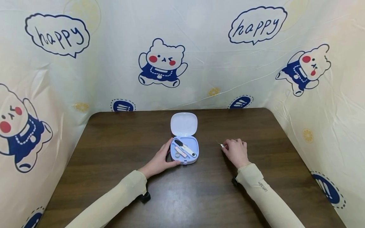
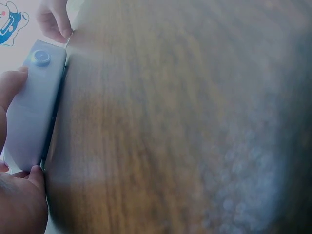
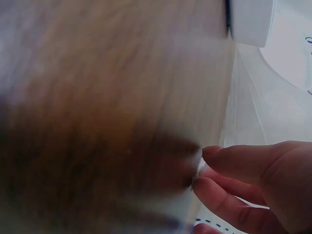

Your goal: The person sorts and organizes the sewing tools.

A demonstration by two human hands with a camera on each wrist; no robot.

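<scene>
Head view shows a small pale blue plastic case (image 1: pixel 184 160) lying open near the middle of a dark wooden table (image 1: pixel 119 139), its lid (image 1: pixel 183 124) folded back flat toward the cartoon-bear curtain (image 1: pixel 162 63). Inside the tray lie a pair of white-handled thread snips (image 1: pixel 185 148), a pink stick-shaped piece (image 1: pixel 181 152) and a small ring-shaped piece (image 1: pixel 177 155). My left hand (image 1: pixel 159 161) grips the case from its left side, thumb along the front edge and fingers curled against the side wall. My right hand (image 1: pixel 236 151) rests on the table well to the right of the case, thumb and forefinger pinching a small white-tipped needle threader (image 1: pixel 221 145) whose thin wire points up and left. Both wrist views are blurred; the right one shows fingertips (image 3: pixel 214 168) closed on a tiny pale piece
</scene>
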